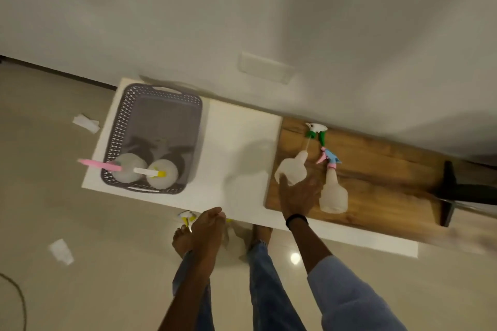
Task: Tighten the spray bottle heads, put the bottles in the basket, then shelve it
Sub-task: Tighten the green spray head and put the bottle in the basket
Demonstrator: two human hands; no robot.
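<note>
A grey perforated basket (126, 115) stands on the left of a white table (242, 142). Two clear bottles stand in its near end, one with a pink head (99, 165), one with a yellow and white head (150, 172). On the wooden board (376, 169) lie two more clear bottles. The left bottle (293, 169) has its green and white head (316, 130) pulled away, the tube showing. The right bottle (333, 193) carries a blue and pink head. My right hand (298, 196) reaches over the left bottle's base, fingers spread. My left hand (208, 228) hovers flat at the table's front edge, holding nothing.
A wall runs behind the table. A black object (457, 191) lies across the board's right end. On the floor are paper scraps (86, 123) (61, 251), a yellow and white spray head (185, 216) and my bare feet (181, 239).
</note>
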